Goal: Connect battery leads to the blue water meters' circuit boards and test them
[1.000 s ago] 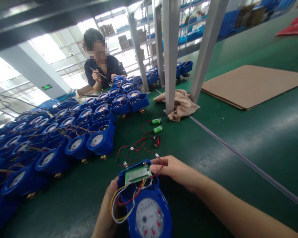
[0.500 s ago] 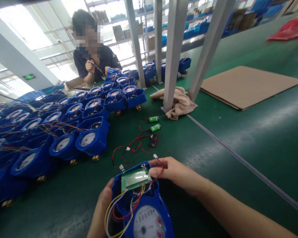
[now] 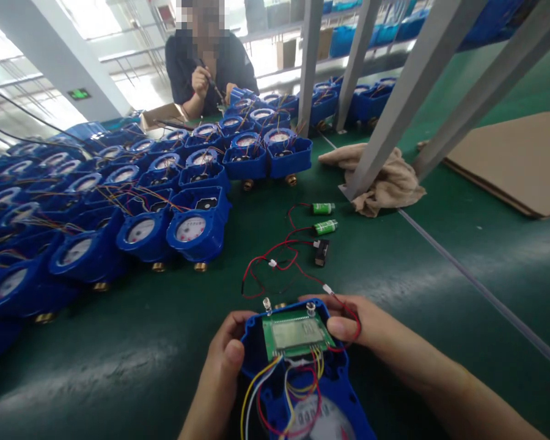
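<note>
A blue water meter (image 3: 348, 391) with a round counter dial sits between my two hands at the bottom middle. My left hand (image 3: 231, 351) grips its left side, thumb at the rim. My right hand (image 3: 357, 324) grips the upper right side, with the thumb near the circuit board's edge. The green circuit board (image 3: 297, 336) with its grey display lies in the housing's upper part, two clear pegs at its top. Yellow, white and red wires loop from the board over the dial. A red lead passes my right thumb to a white connector (image 3: 327, 289).
Two green batteries (image 3: 325, 227) and a small black block (image 3: 321, 252) with red and black wires lie ahead. Rows of blue meters (image 3: 197, 226) fill the left. A cloth (image 3: 385, 177) bunches around a metal post (image 3: 403, 104); cardboard (image 3: 517, 162) lies right. A co-worker (image 3: 211, 67) holds a tool opposite.
The view has shifted, so the table and meters appear farther right, and the co-worker higher. Both hands still hold the meter; the display's glare has faded and my left thumb shows more clearly.
</note>
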A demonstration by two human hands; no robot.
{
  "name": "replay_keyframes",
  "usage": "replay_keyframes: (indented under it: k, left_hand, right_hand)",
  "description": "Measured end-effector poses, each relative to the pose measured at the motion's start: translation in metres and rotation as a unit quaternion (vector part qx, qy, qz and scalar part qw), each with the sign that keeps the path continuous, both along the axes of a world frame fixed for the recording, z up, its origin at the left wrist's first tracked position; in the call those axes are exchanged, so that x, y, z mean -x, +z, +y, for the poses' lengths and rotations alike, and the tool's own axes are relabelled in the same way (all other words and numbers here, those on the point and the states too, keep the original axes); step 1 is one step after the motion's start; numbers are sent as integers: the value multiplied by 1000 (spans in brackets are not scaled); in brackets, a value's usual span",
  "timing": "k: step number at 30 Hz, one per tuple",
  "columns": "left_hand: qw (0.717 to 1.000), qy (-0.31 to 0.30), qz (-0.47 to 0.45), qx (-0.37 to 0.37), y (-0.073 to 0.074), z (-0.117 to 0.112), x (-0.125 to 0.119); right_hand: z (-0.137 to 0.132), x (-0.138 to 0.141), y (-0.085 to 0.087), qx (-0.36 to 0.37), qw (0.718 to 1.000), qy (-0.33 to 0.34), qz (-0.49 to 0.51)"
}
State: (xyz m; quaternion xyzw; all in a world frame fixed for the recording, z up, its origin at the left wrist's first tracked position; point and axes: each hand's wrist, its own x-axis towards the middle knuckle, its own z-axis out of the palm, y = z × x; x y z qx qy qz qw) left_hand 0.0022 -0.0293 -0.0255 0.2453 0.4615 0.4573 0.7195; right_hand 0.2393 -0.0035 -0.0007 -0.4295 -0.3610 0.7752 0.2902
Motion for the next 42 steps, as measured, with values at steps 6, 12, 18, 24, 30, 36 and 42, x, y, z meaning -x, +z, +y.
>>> replay_keyframes:
  k: [6,12,18,24,30,36,42]
  left_hand:
    - [999,8,39,-10,7,1,-4]
    - [998,-4,70,8,8,0,-2]
    - [997,-11,78,12,10,1,-1]
    - [997,-3,74,15,8,0,-2]
    - [997,-13,67,36,7,0,0]
    - [999,-5,37,38,9,3,1]
    - [998,31,25,42,11,3,-2]
  right_hand:
    - [-2,1,-8,43,999,-6,8]
    - [-1,-1,-13,47,999,-5,-17]
    - [3,-2,-9,35,999,23,-34]
    - [5,-14,-9,28,997,67,4]
    - [12,-34,1,12,990,141,23]
    - [15,-40,-3,-9,984,147,-102]
    - [18,-43,-2,-37,963,203,-173]
